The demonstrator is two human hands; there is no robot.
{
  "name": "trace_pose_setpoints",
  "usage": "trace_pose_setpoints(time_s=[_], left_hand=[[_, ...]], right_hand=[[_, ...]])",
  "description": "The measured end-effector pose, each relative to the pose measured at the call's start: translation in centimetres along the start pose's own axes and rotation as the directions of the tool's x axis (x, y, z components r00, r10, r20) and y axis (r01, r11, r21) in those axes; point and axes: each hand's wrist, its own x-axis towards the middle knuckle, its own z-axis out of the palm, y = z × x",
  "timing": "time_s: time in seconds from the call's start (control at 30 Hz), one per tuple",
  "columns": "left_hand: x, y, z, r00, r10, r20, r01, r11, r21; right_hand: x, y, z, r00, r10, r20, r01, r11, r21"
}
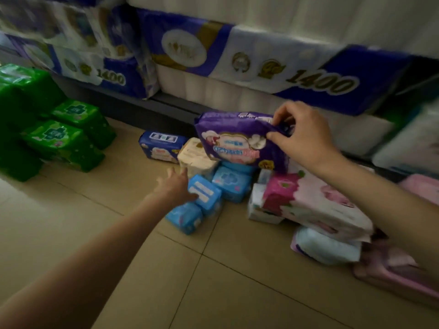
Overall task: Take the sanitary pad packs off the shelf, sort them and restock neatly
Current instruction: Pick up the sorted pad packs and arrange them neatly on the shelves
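My right hand [301,136] pinches the top corner of a purple pad pack [237,138] and holds it above the pile on the floor. My left hand [175,186] reaches out with spread fingers and touches the light blue packs [206,195]. Beside them lie a cream pack [197,155], a dark blue pack [161,144] and pink-and-white packs [313,200]. A pale blue pack [327,248] lies under the pink ones.
Several green packs [61,136] are stacked on the tiled floor [118,233] at the left. Blue-and-white tissue bundles [237,60] marked 1400 fill the shelf [166,103] behind. More pink packs [392,269] lie at the right edge.
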Motion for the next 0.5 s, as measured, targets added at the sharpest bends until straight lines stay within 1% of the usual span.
trace_pose_setpoints(time_s=[0.03,0.07,0.1,0.13,0.17,0.2,0.23,0.27,0.3,0.33,0.37,0.4,0.43,0.47,0.5], left_hand=[[-0.3,1.7,-1.5,0.993,0.042,-0.110,-0.041,0.999,0.008],[-0.8,3.8,-3.0,0.966,0.101,-0.239,-0.102,0.995,0.008],[-1.4,6.2,-4.4,0.919,0.165,-0.358,-0.186,0.982,-0.023],[-2.1,8.7,-5.7,0.870,0.209,-0.447,-0.289,0.950,-0.117],[-3.2,11.5,-7.0,0.846,0.230,-0.480,-0.393,0.879,-0.271],[-4.2,14.4,-8.1,0.844,0.258,-0.470,-0.484,0.746,-0.458],[-5.4,17.3,-8.9,0.845,0.305,-0.438,-0.529,0.590,-0.610],[-6.6,20.2,-9.4,0.842,0.359,-0.402,-0.534,0.463,-0.707],[-7.7,22.9,-9.6,0.834,0.420,-0.359,-0.519,0.374,-0.768],[-8.8,25.6,-9.8,0.816,0.490,-0.306,-0.490,0.309,-0.815],[-9.8,27.9,-9.8,0.793,0.560,-0.241,-0.447,0.265,-0.854],[-11.0,30.0,-9.8,0.761,0.623,-0.179,-0.413,0.253,-0.875],[-12.1,31.8,-9.6,0.727,0.673,-0.137,-0.407,0.262,-0.875],[-13.0,33.7,-9.3,0.698,0.704,-0.128,-0.428,0.268,-0.863],[-14.2,35.6,-8.8,0.665,0.733,-0.144,-0.464,0.254,-0.849]], right_hand=[[-0.3,0.3,-2.0,0.999,0.025,-0.033,-0.024,1.000,0.006],[-0.7,0.8,-4.2,0.997,0.046,-0.064,-0.045,0.999,0.008],[-1.2,1.4,-6.7,0.994,0.064,-0.090,-0.065,0.998,0.001],[-1.9,2.2,-9.5,0.991,0.084,-0.108,-0.085,0.996,-0.005],[-2.8,3.1,-12.3,0.987,0.108,-0.121,-0.110,0.994,-0.009],[-3.9,4.3,-15.2,0.982,0.136,-0.134,-0.138,0.990,-0.007],[-5.2,5.4,-18.1,0.974,0.172,-0.147,-0.174,0.985,0.001],[-6.7,6.6,-20.6,0.965,0.214,-0.153,-0.213,0.977,0.024],[-8.3,7.6,-23.0,0.955,0.255,-0.151,-0.246,0.966,0.073],[-10.1,8.6,-25.2,0.945,0.294,-0.145,-0.276,0.952,0.135],[-11.9,9.5,-27.1,0.935,0.330,-0.131,-0.302,0.933,0.197],[-13.7,10.5,-28.8,0.924,0.365,-0.111,-0.330,0.911,0.246],[-15.4,11.4,-30.3,0.916,0.396,-0.066,-0.366,0.891,0.270],[-16.9,12.2,-31.7,0.907,0.421,0.007,-0.409,0.877,0.253],[-18.2,13.0,-32.7,0.889,0.449,0.092,-0.459,0.873,0.165]])
